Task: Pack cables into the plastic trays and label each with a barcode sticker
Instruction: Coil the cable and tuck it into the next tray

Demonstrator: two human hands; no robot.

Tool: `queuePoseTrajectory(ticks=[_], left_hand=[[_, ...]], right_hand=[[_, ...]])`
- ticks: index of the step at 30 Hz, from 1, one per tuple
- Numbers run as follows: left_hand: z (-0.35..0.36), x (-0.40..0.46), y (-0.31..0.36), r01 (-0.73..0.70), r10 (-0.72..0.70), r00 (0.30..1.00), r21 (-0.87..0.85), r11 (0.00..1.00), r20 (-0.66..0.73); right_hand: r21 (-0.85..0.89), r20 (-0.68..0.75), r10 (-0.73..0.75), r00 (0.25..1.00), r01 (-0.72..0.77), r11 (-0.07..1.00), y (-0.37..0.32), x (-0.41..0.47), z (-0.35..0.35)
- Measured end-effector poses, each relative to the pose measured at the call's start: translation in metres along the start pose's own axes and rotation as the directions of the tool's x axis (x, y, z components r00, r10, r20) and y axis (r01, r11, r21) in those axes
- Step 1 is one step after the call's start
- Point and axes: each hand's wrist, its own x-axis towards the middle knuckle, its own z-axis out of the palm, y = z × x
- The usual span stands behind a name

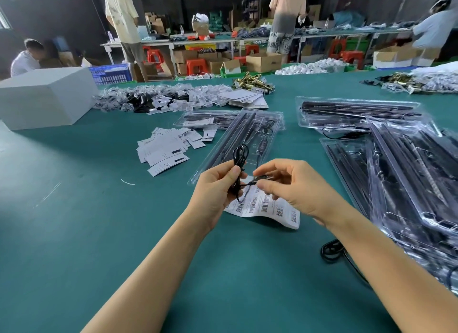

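Note:
My left hand (218, 191) grips a coiled thin black cable (240, 156), its loop sticking up above my fingers. My right hand (295, 186) pinches the cable's plug end (261, 177) between thumb and fingertips. Both hands hover just over a sheet of barcode stickers (270, 207) lying on the green table. Right behind them lies an open clear plastic tray (247, 139) with black rods and a small controller in it.
Stacked filled trays (406, 174) crowd the right side, with one more tray (357, 112) behind. White cards (168, 149) lie scattered left of the tray. A white box (44, 97) stands far left. Another black cable (332, 251) lies near my right forearm. People work at benches beyond.

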Motion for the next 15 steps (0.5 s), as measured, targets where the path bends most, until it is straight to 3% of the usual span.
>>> queuePoseTrajectory(ticks=[15], left_hand=[[-0.0005,-0.0038,-0.0034,-0.134,0.124,0.990,0.203,0.970,0.059]], right_hand=[[-0.034,-0.133,-0.105,0.986,0.101,0.994,0.0060,0.0024,0.0012]])
